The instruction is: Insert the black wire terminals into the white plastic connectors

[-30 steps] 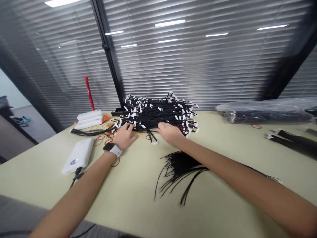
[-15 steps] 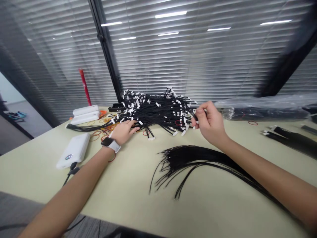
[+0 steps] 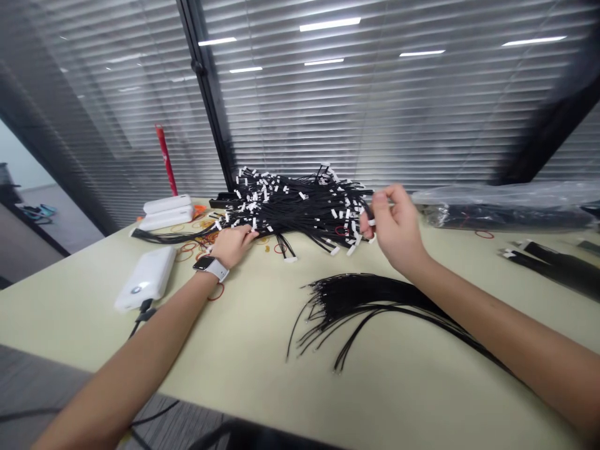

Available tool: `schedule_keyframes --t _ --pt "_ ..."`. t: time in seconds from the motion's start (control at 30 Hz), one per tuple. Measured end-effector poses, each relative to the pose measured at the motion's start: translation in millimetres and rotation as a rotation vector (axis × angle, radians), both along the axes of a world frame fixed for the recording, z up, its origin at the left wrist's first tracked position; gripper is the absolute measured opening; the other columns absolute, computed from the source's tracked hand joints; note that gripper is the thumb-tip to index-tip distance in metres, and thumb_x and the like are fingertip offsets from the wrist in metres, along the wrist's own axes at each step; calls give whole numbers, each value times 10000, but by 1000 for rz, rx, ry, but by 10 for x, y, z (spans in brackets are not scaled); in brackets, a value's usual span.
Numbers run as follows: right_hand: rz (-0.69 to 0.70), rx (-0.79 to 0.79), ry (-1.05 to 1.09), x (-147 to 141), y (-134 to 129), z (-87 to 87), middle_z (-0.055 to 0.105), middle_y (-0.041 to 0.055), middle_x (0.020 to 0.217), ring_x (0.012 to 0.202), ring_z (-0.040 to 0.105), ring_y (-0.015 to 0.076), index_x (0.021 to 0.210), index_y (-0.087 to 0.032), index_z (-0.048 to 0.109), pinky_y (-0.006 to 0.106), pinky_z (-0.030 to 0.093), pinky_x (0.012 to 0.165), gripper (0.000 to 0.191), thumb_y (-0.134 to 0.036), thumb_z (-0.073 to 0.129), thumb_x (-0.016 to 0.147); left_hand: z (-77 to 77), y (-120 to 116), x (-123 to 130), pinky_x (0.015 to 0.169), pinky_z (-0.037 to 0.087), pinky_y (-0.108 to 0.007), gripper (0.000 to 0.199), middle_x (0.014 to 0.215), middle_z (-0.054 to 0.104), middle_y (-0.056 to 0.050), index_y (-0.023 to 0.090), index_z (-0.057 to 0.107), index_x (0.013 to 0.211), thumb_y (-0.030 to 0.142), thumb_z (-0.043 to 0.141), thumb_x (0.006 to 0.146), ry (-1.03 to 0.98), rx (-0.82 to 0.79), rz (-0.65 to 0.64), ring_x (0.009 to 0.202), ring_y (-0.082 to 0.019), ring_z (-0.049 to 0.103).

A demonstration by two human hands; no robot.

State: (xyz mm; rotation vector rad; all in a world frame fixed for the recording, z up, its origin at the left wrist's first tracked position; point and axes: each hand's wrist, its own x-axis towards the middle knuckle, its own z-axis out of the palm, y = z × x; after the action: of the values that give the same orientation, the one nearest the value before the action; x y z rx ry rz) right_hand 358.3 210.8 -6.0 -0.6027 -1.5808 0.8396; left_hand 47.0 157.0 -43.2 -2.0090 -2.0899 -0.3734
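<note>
A large pile of black cables (image 3: 300, 203) with white connectors lies along the back of the table. At its right side my right hand (image 3: 396, 228) is closed, pinching black cables with a white connector between thumb and fingers. My left hand (image 3: 233, 245), with a watch (image 3: 210, 267) on the wrist, rests at the pile's front left edge. Its thumb and fingers are drawn together on black cables there; the exact grip is partly hidden. In front of the pile, a bundle of loose black wires (image 3: 356, 297) with bare-looking tips passes under my right forearm.
A white power bank (image 3: 147, 278) with a plugged-in cable lies left, near stacked white boxes (image 3: 166, 212). Rubber bands (image 3: 187, 248) are scattered by my left hand. A clear plastic bag (image 3: 506, 209) and black sleeved bundles (image 3: 553, 262) lie right. A window with blinds stands behind.
My left hand's thumb and fingers have closed together at the pile's edge. My right hand stays closed on the cables, slightly turned. The whole view has shifted a little.
</note>
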Motion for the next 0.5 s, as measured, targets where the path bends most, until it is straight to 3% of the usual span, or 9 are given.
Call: schedule_keyframes --t 0.1,0.27,0.4,0.5 --pt "47 -67 -83 -104 35 -65 503 -68 472 384 470 89 743 -232 370 216 379 397 315 -506 506 818 -31 37 -28 766 479 -370 257 923 615 -55 121 579 970 339 459 904 -46 7 5 831 -169 595" --pt "35 -89 -10 -210 95 -138 513 -70 502 407 449 81 759 -244 320 207 375 420 288 -494 404 876 -84 45 -71 793 479 -387 227 984 608 -61 126 581 994 310 501 886 -155 43 -1 880 -178 590" --pt "101 -41 4 -142 -23 -76 515 -61 523 430 441 88 775 -251 344 216 368 432 252 -464 433 875 -76 4 -33 907 383 -472 190 996 576 -100 124 602 908 281 501 870 -298 137 13 1031 -256 515" --pt "83 3 4 22 -148 7 511 -56 524 443 450 98 780 -257 355 223 367 433 235 -447 464 866 -27 -48 158 971 319 -479 261 1175 484 -151 134 562 1041 313 488 865 -458 209 -14 1184 -305 390"
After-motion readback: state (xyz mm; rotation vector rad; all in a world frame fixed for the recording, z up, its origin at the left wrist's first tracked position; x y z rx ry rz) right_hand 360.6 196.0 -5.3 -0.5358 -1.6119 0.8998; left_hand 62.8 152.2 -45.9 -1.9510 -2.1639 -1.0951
